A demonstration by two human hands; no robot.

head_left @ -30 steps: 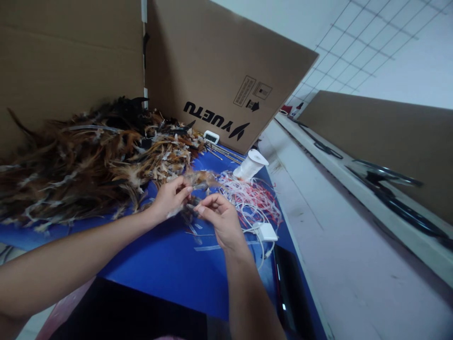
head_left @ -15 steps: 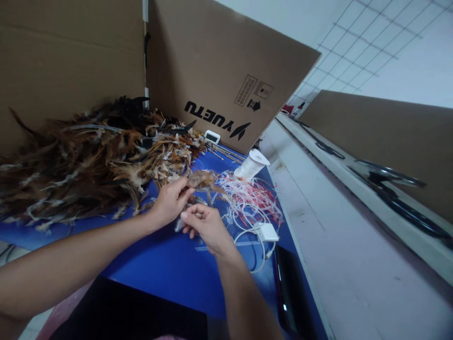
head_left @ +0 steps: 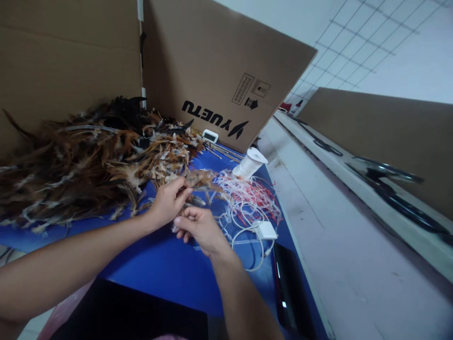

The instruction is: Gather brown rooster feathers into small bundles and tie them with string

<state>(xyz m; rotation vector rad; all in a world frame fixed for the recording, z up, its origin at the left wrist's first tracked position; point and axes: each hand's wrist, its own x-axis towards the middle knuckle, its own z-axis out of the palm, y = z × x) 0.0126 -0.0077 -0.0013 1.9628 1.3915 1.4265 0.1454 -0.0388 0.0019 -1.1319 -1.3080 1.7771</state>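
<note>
Between finger and thumb, my left hand [head_left: 169, 202] pinches a small bunch of brown feathers [head_left: 200, 178], whose soft tips point right, away from me. Just below and nearer to me, my right hand [head_left: 198, 227] is closed, thumb against fingers, by the bunch's pale fluffy lower end [head_left: 175, 228]. Whether that end or a thread is in its grip is partly hidden by the fingers. Left of and behind my hands spreads a large heap of brown, black and cream feathers [head_left: 88, 165].
Right of my hands lie a tangle of white and red strips [head_left: 253, 193], a white spool [head_left: 250, 163], and a white adapter with cable [head_left: 266, 230]. A dark phone [head_left: 292, 288] rests on the blue table [head_left: 148, 274]. Cardboard panels [head_left: 219, 61] stand behind, with a small display [head_left: 210, 136] before them.
My right hand has shifted slightly left, closer under the left hand. The left hand keeps its pinch on the feathers. The whole view has moved a little.
</note>
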